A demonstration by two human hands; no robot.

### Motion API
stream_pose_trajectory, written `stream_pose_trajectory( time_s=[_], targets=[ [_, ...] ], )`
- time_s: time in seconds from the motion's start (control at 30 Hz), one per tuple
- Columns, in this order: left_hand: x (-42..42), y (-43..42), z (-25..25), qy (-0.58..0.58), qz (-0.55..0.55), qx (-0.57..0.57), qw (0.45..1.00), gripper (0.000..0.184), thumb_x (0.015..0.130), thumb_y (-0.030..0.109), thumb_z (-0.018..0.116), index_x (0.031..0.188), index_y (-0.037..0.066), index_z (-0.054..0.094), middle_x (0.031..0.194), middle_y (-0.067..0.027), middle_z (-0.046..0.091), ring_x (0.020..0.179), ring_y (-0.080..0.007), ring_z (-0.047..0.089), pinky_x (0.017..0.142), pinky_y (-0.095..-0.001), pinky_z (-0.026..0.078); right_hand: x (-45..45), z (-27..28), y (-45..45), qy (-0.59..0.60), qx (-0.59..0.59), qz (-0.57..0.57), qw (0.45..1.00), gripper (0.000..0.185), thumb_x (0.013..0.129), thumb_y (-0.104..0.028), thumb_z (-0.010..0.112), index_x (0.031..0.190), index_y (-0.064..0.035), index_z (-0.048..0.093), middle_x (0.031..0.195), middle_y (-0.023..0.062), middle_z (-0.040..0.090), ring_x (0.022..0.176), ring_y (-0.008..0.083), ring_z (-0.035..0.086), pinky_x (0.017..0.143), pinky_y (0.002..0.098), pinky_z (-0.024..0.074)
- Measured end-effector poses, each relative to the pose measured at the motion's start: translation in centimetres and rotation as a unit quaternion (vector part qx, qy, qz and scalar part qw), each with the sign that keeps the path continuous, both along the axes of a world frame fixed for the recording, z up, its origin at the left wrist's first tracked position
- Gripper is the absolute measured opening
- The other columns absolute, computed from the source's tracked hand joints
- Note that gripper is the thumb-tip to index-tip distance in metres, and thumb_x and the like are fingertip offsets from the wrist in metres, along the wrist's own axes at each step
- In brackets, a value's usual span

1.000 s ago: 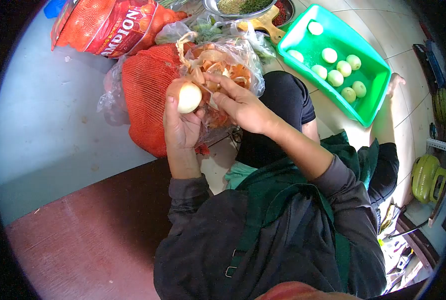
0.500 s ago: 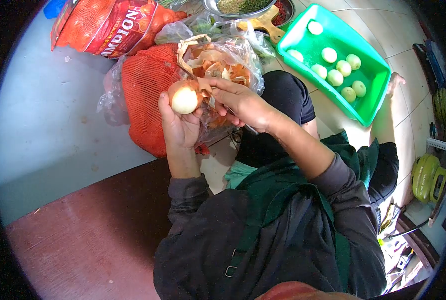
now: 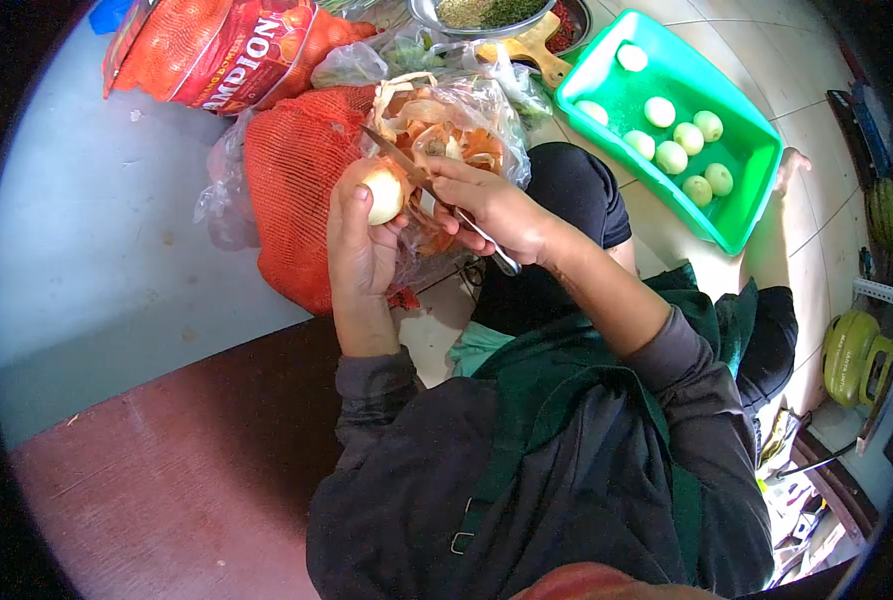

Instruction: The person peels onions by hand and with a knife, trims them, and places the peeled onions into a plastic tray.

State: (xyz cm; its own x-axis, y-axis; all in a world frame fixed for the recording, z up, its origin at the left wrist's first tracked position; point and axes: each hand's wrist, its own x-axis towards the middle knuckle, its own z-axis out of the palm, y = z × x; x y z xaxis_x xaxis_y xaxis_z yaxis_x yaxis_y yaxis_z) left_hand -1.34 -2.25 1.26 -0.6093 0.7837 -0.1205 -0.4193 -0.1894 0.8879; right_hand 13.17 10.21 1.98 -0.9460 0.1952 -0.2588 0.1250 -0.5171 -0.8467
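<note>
My left hand (image 3: 360,240) is closed around a partly peeled onion (image 3: 383,194), its pale flesh facing me and some brown skin at the far side. In my right hand (image 3: 487,207) I grip a knife (image 3: 399,158), its blade pointing up and left beside the onion. The handle's end sticks out below my fingers. Just beyond both hands, a clear plastic bag (image 3: 512,130) holds onion skins (image 3: 445,140). A red mesh sack (image 3: 297,190) stands to the left of the onion.
A green tray (image 3: 592,85) at the upper right holds several peeled onions (image 3: 671,157). Another labelled onion sack (image 3: 222,55) lies at the back left. A wooden board (image 3: 537,48) and a metal bowl (image 3: 447,28) are at the back. A green gas cylinder (image 3: 852,357) stands far right.
The onion has turned in my left hand, and more of its pale side shows. My right hand has shifted slightly, and the knife blade is now more visible.
</note>
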Motion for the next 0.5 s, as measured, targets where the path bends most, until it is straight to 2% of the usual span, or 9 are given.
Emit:
stream_pose_trajectory(
  time_s=[0.03, 0.13, 0.2, 0.33, 0.47, 0.5],
  targets=[
    [0.0, 0.0, 0.0, -0.001, 0.005, 0.000, 1.000, 0.039, 0.092, 0.024, 0.054, 0.123, 0.003, 0.046, 0.109, -0.0081, 0.058, 0.091, -0.0152, 0.059, 0.066, -0.0251, 0.050, 0.0, 0.0, 0.0, 0.001, 0.004, 0.003, 1.000, 0.047, 0.095, -0.024, 0.043, 0.140, -0.0121, 0.036, 0.077, 0.0045, 0.054, 0.066, 0.0135, 0.053, 0.059, 0.0266, 0.0442],
    [0.0, 0.0, 0.4, 0.009, 0.000, 0.011, 1.000, 0.039, 0.091, 0.024, 0.055, 0.123, 0.003, 0.046, 0.108, -0.0080, 0.058, 0.089, -0.0148, 0.059, 0.066, -0.0251, 0.050, 0.0, 0.9, -0.4, -0.012, 0.179, -0.004, 0.984, 0.048, 0.095, -0.024, 0.044, 0.140, -0.0110, 0.037, 0.091, 0.0112, 0.060, 0.080, 0.0202, 0.060, 0.071, 0.0311, 0.0483],
    [0.0, 0.1, 0.5, 0.018, -0.014, 0.020, 1.000, 0.040, 0.091, 0.025, 0.055, 0.123, 0.002, 0.046, 0.108, -0.0080, 0.058, 0.088, -0.0145, 0.059, 0.065, -0.0250, 0.050, -0.2, 0.1, -0.6, 0.037, 0.234, -0.033, 0.971, 0.048, 0.094, -0.024, 0.045, 0.139, -0.0094, 0.037, 0.109, 0.0165, 0.059, 0.098, 0.0267, 0.059, 0.084, 0.0344, 0.0458],
    [-0.1, -0.1, 0.4, 0.026, -0.026, 0.028, 0.999, 0.041, 0.091, 0.024, 0.055, 0.123, 0.001, 0.046, 0.105, -0.0086, 0.058, 0.085, -0.0139, 0.059, 0.062, -0.0247, 0.050, -0.6, -1.1, -0.9, 0.082, 0.292, -0.059, 0.951, 0.049, 0.094, -0.024, 0.045, 0.139, -0.0062, 0.037, 0.136, 0.0211, 0.045, 0.126, 0.0340, 0.045, 0.104, 0.0371, 0.0341],
    [0.3, 0.2, 0.3, 0.023, -0.002, 0.028, 0.999, 0.040, 0.090, 0.022, 0.055, 0.121, 0.000, 0.045, 0.102, -0.0101, 0.059, 0.079, -0.0138, 0.060, 0.059, -0.0237, 0.050, -0.7, -0.9, -1.1, 0.064, 0.316, -0.069, 0.944, 0.049, 0.094, -0.025, 0.046, 0.138, -0.0065, 0.038, 0.134, 0.0208, 0.047, 0.123, 0.0342, 0.047, 0.102, 0.0374, 0.0360],
    [0.2, 0.2, 0.4, 0.042, -0.007, 0.014, 0.999, 0.042, 0.090, 0.025, 0.054, 0.123, 0.000, 0.044, 0.102, -0.0100, 0.058, 0.081, -0.0147, 0.060, 0.060, -0.0244, 0.051, -0.8, -1.0, -1.2, 0.061, 0.321, -0.077, 0.942, 0.048, 0.093, -0.025, 0.046, 0.137, -0.0069, 0.038, 0.133, 0.0208, 0.048, 0.123, 0.0339, 0.047, 0.102, 0.0373, 0.0360]
  ],
)
